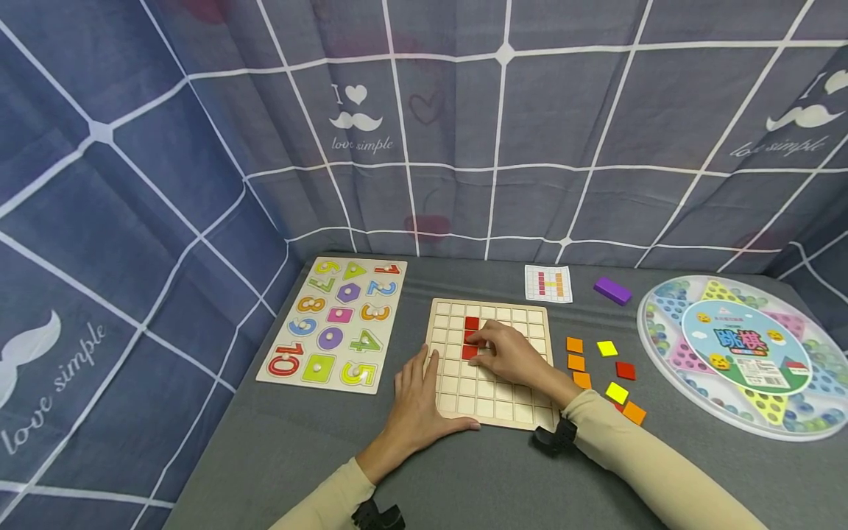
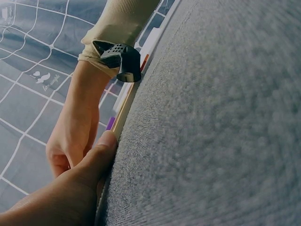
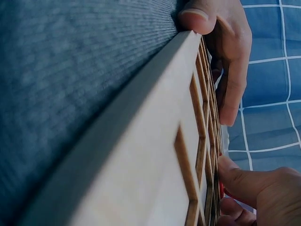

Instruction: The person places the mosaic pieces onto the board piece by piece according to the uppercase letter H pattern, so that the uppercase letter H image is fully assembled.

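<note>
A square wooden grid board [image 1: 457, 401] lies flat, with a column of red square tiles [image 1: 472, 322] in its upper left part. My right hand [image 1: 513, 357] reaches over the board, thumb and fingertips pinching a red tile [image 3: 221, 188] in that column; the fingers partly cover it. My left hand [image 1: 417, 412] is spread at the board's lower left corner, its fingers along the left side and its thumb [image 2: 107, 141] at the front edge. The right wrist view shows the left thumb [image 3: 195, 20] right at the board's rim.
Loose orange tiles [image 1: 575, 344], yellow tiles [image 1: 606, 348] and a red tile [image 1: 626, 370] lie right of the board. Behind are a pattern card [image 1: 548, 284] and a purple block [image 1: 612, 291]. A number puzzle [image 1: 391, 331] lies left, a round game board [image 1: 669, 405] far right.
</note>
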`<move>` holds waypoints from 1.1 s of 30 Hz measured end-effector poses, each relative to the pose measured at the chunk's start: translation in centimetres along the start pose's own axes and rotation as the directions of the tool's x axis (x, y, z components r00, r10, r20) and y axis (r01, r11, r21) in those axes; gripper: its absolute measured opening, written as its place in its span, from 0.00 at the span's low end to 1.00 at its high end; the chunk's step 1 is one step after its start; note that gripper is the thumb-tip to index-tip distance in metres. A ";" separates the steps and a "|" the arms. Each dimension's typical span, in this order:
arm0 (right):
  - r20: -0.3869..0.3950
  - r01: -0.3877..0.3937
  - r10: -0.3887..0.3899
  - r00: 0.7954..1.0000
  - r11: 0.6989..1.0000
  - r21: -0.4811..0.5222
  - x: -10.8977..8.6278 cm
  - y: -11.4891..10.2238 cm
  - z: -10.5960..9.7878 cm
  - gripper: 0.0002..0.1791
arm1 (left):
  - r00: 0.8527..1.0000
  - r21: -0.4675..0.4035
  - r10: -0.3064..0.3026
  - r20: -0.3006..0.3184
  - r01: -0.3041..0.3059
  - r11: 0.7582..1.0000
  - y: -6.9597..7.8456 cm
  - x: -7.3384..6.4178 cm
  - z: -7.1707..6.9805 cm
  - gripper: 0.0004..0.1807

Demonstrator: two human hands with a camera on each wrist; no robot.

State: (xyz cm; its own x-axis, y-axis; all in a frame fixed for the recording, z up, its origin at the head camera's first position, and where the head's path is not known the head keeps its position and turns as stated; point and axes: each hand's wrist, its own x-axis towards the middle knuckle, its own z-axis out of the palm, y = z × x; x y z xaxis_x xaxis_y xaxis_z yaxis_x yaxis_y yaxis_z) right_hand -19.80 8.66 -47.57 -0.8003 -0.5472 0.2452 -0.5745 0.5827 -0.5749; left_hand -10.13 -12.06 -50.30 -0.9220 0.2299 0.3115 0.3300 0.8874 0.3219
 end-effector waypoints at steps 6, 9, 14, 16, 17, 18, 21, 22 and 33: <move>-0.001 0.022 -0.022 1.000 1.000 -0.022 -0.4 0.2 -0.2 0.21 | 1.000 -0.004 -0.003 0.016 0.003 1.000 0.2 0.1 0.3 0.73; -0.001 0.027 -0.027 1.000 0.999 -0.027 -0.5 0.3 -0.2 0.21 | 1.000 -0.009 -0.004 0.021 0.004 1.000 0.2 0.1 0.4 0.73; 0.007 0.050 -0.049 0.999 0.998 -0.025 -0.5 0.4 -0.3 0.22 | 1.000 -0.037 0.006 -0.004 -0.006 0.999 0.2 0.1 0.3 0.73; 0.005 0.067 -0.066 0.998 0.998 -0.014 -0.5 0.4 -0.5 0.21 | 1.000 -0.043 0.003 -0.018 -0.004 0.999 0.2 0.0 0.1 0.73; 0.004 0.074 -0.074 0.997 0.997 -0.005 -0.6 0.4 -0.6 0.21 | 1.000 -0.047 0.000 -0.022 -0.001 0.999 0.1 0.0 0.1 0.73; 0.000 0.078 -0.078 0.997 0.997 -0.001 -0.7 0.4 -0.8 0.20 | 1.000 -0.048 -0.003 -0.022 0.002 0.999 0.1 0.0 0.1 0.73; -0.006 0.080 -0.080 0.997 0.997 0.024 -1.5 0.7 -1.8 0.17 | 1.000 -0.048 -0.001 -0.012 0.000 0.999 0.0 0.0 0.1 0.73; -0.009 0.079 -0.078 0.997 0.996 0.031 -1.8 0.8 -2.2 0.17 | 1.000 -0.050 0.001 -0.011 -0.002 0.999 0.0 0.0 0.1 0.73; -0.087 0.084 -0.077 0.993 0.993 0.079 -6.6 4.8 -7.8 0.16 | 0.999 -0.081 0.023 -0.044 -0.027 0.996 -0.2 0.2 0.0 0.73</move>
State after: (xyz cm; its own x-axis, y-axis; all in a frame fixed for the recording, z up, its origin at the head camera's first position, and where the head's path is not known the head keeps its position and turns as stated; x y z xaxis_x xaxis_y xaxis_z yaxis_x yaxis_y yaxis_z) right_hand -18.65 19.73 -45.89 -0.7658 -0.5359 0.3555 -0.6240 0.4855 -0.6123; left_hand -10.42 -12.23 -50.30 -0.9043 0.2329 0.3579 0.3700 0.8457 0.3845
